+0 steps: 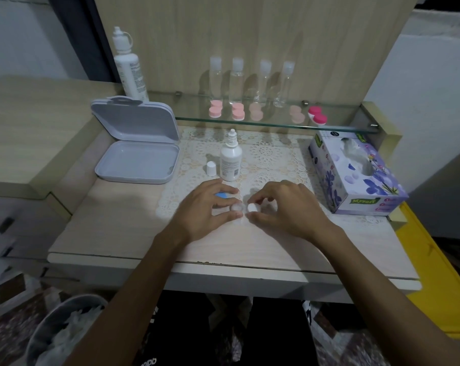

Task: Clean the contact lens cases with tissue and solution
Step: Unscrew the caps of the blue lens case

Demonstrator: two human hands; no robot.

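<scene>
1. Hands meet at the middle of the lace mat [273,154] on the desk [133,233]. The left hand [207,207] pinches a clear lens case [236,207] between thumb and forefinger; the right hand [284,207] pinches a white cap [251,207] just beside it.
2. Under the left fingers a blue cap [222,195] peeks out.
3. Just beyond the left hand stands an uncapped solution bottle [231,159], its loose cap [211,169] beside it.
4. Right of the right hand sits a tissue box [355,175].
5. Far left of the grip lies an open grey box [137,154].
6. Well beyond both hands, a glass shelf [342,122] carries pink cases [238,112], clear bottles [236,80] and a tall white bottle [129,67].
7. Below the left forearm, a bin [62,328] holds crumpled tissue.
</scene>
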